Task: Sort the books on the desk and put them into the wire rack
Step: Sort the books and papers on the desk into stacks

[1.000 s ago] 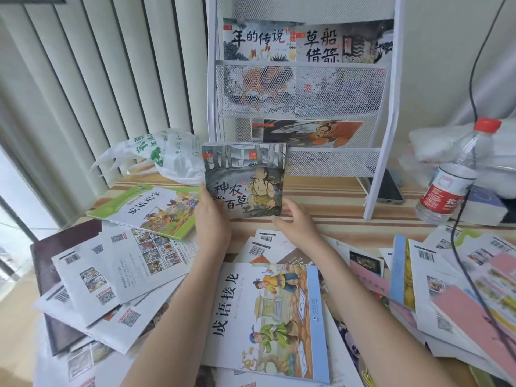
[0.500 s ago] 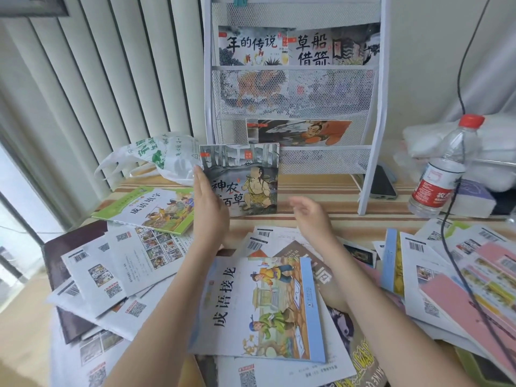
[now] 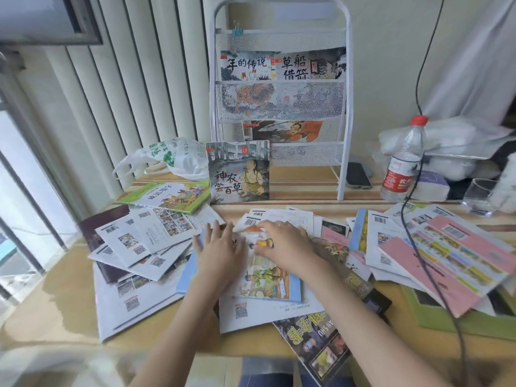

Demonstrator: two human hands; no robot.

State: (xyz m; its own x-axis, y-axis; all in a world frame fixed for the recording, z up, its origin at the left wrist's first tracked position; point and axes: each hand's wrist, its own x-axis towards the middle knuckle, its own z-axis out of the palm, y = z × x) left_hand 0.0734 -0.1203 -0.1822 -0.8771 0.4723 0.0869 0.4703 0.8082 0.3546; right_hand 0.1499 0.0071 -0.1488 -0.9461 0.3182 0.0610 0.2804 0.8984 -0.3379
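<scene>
So the desk [image 3: 293, 188] is basically buried: loose books and booklets fan out on both sides of me, white backs with barcodes on the left [image 3: 145, 241], pink and white ones on the right [image 3: 435, 255]. At the back stands the white wire rack [image 3: 279, 107], with two books side by side in its upper pocket [image 3: 282, 65] and one lying lower down [image 3: 282, 130]. Leaning upright against the rack's lower left is the grey-green picture book [image 3: 238, 171], free of my hands. Just left of it a green-edged book [image 3: 167, 196] lies flat, with a plastic bag [image 3: 170, 156] behind. A water bottle [image 3: 402, 160] and a phone [image 3: 358, 174] sit right of the rack. Both hands are down on the blue-edged book [image 3: 268, 275] in front of me: left hand [image 3: 220, 251] flat with fingers spread, right hand [image 3: 287, 244] pressing on its top part, fingers bent a little, not gripping anything as far as I can see.
</scene>
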